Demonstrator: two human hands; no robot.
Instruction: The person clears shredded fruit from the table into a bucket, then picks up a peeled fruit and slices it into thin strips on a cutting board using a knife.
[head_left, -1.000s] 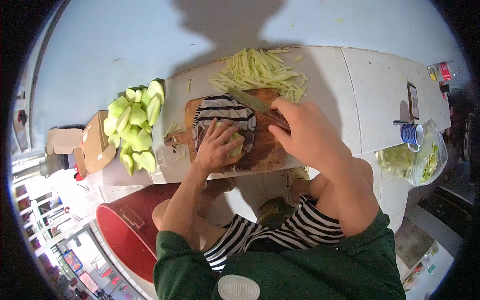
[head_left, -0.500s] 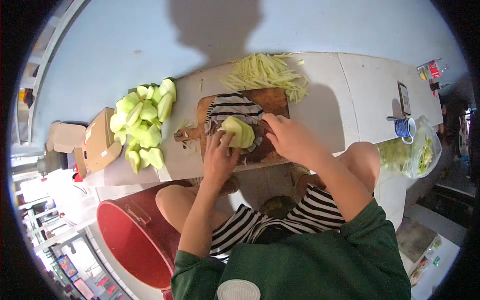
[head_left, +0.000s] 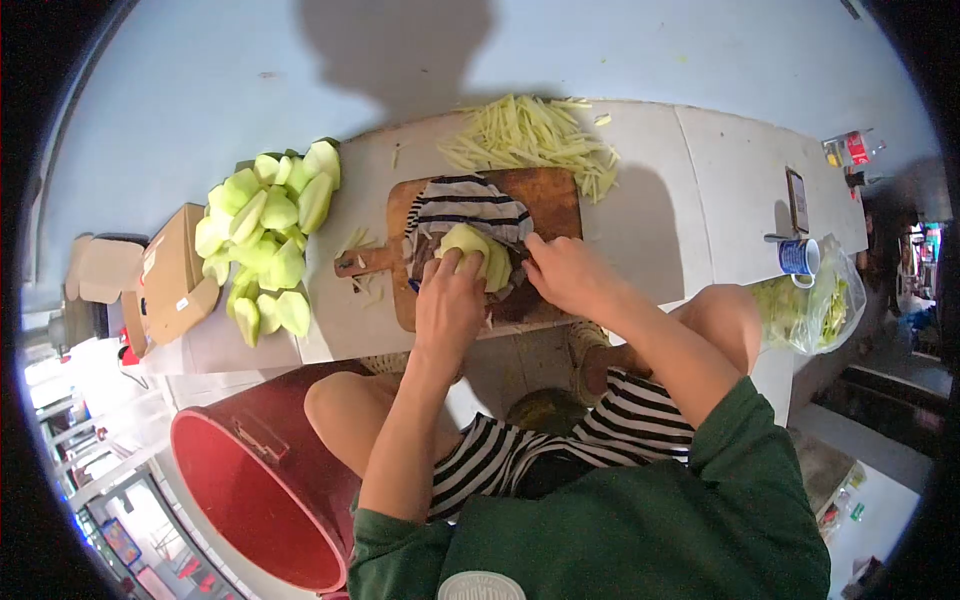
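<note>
On the wooden cutting board (head_left: 552,195) lies a black-and-white striped cloth (head_left: 470,207), with a stack of pale green vegetable slices (head_left: 492,265) on it. The kind of vegetable is not clear. My left hand (head_left: 450,300) grips the stack from its left side, fingers bent over the top. My right hand (head_left: 570,275) is closed at the stack's right side, apparently around a knife handle; the blade hardly shows. Behind the board is a heap of thin pale green sticks (head_left: 525,135). Peeled pale green pieces (head_left: 265,225) are piled to the left.
An open cardboard box (head_left: 175,265) stands at the far left, above a large red bin (head_left: 260,500). On the right are a blue mug (head_left: 798,257), a phone (head_left: 797,200), a plastic bottle (head_left: 853,149) and a clear bag (head_left: 830,305) of greens.
My left hand has shifted right and up, its fingers now further over the slices. My right hand stays beside the stack. The whole view has shifted slightly.
</note>
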